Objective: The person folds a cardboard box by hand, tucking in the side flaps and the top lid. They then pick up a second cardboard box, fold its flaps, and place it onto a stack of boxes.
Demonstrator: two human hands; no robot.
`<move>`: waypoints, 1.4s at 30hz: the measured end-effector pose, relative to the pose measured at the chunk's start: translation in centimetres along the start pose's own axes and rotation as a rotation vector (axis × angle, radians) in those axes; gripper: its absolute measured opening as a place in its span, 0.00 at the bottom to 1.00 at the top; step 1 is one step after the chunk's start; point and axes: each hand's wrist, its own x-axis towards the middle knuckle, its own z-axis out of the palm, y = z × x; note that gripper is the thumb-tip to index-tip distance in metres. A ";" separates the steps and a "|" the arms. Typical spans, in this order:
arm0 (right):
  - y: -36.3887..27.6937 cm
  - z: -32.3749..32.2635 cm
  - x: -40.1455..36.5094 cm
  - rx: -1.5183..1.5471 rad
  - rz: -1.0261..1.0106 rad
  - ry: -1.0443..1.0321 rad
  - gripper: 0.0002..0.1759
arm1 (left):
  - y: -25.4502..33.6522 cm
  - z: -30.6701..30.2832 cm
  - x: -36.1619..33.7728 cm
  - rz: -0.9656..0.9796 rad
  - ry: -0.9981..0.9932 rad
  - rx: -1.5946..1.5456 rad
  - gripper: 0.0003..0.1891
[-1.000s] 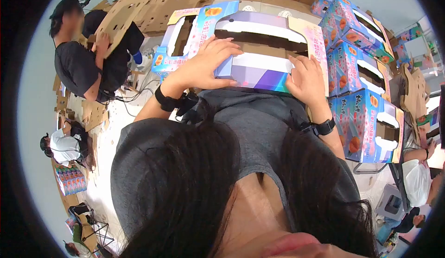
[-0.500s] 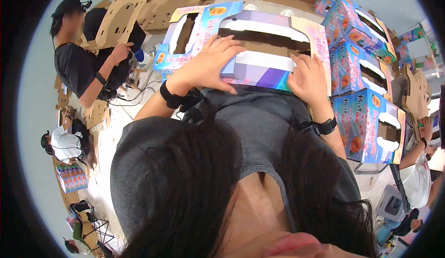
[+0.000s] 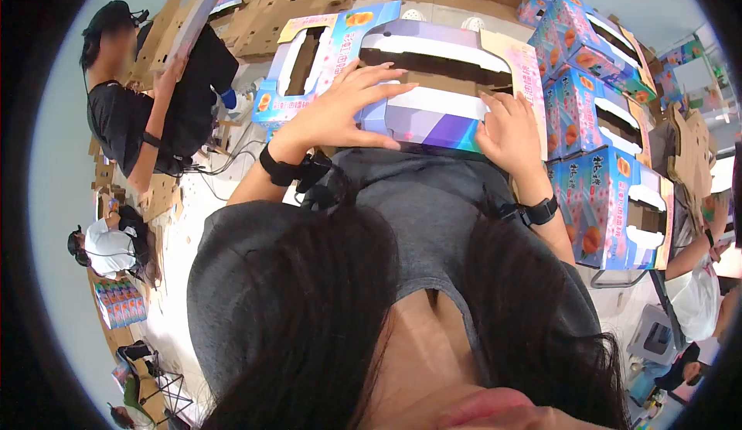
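Note:
A printed cardboard carton (image 3: 433,126) with peach pictures lies in front of my body, its long slot showing brown card inside. My left hand (image 3: 340,109) rests on its left part, fingers spread across the blue panel and the slot's near edge, thumb stretched along the near side. On the right end, my right hand (image 3: 506,130) touches the white strip and purple panel with slightly bent fingers, the thumb apart from them. Neither hand visibly grips an edge. The carton's underside is hidden.
Several similar cartons (image 3: 610,206) are stacked on my right. At the left a person in black (image 3: 127,124) holds a cardboard sheet (image 3: 193,20). Flat brown cardboard (image 3: 286,16) lies behind. Cables (image 3: 224,163) run along the floor. Other people sit farther off.
My hands stay on the carton, with only a slight shift of the left fingers to the right. The person at the left has tilted a cardboard sheet up on edge.

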 end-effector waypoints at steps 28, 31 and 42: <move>0.0 0.2 0.1 -0.012 0.008 -0.017 0.27 | 1.7 2.4 -0.7 -0.006 -0.046 0.299 0.53; 0.0 0.2 0.2 -0.019 0.010 -0.021 0.28 | 1.3 3.2 -0.7 0.004 -0.036 0.282 0.56; -0.2 0.1 0.0 0.013 0.035 -0.003 0.27 | 1.7 3.5 -0.8 -0.023 -0.030 0.300 0.57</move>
